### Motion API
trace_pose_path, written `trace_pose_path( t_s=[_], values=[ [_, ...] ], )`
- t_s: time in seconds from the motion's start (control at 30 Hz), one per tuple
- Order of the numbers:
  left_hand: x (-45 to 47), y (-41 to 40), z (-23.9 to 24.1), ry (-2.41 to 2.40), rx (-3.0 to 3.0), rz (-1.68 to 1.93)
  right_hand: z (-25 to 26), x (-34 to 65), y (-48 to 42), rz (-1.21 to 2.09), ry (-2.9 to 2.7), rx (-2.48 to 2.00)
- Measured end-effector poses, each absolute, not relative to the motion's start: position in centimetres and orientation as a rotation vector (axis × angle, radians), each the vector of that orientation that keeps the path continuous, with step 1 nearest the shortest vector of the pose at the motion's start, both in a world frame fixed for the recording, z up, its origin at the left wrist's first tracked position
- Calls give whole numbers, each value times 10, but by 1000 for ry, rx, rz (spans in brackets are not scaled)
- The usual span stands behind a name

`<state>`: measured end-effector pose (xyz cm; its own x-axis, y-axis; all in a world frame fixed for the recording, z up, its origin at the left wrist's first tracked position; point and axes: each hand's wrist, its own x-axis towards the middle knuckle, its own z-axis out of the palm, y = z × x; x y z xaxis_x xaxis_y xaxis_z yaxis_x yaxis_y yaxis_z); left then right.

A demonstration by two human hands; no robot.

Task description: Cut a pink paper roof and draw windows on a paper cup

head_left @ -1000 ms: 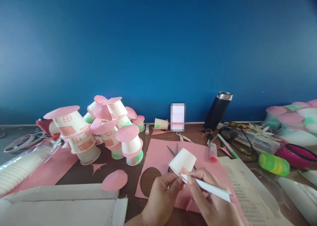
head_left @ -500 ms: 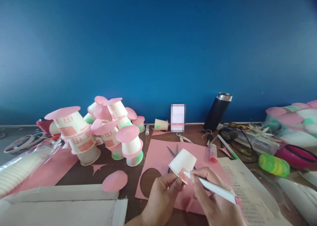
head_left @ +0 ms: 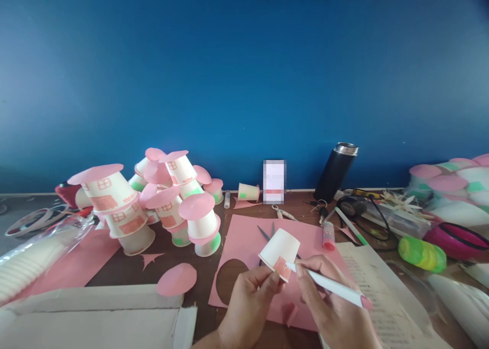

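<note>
Between thumb and fingers, my left hand [head_left: 250,300] grips a white paper cup [head_left: 281,247] by its rim, the cup tilted upside down. A coloured-in pink patch shows on the cup's side near the rim. My right hand [head_left: 330,298] is closed around a white marker [head_left: 336,284] with a pink end, its tip at the right edge of the patch. Beneath the hands lies a pink paper sheet [head_left: 240,232] with a round hole cut in it. Scissors [head_left: 265,233] rest on the sheet, partly hidden behind the cup.
Stacked cups [head_left: 130,209] with pink paper discs stand at the left. A loose pink disc [head_left: 177,279] lies by a cardboard piece [head_left: 95,323]. A black bottle [head_left: 334,173], a glue stick [head_left: 328,236] and a yellow-green bottle [head_left: 422,253] are to the right.
The cup has turned a little in my left hand, showing more of the pink patch. The marker tip has shifted slightly right along the patch.
</note>
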<state>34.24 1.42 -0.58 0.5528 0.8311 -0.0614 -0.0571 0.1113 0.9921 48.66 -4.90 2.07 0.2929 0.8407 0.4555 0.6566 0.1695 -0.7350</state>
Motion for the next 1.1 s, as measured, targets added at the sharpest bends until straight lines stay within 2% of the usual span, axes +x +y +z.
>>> trace_pose_path(
  t_s=[1.1],
  values=[
    [342, 12, -3, 713, 1243, 750, 26, 483, -51, 325, -1438, -1520]
  ],
)
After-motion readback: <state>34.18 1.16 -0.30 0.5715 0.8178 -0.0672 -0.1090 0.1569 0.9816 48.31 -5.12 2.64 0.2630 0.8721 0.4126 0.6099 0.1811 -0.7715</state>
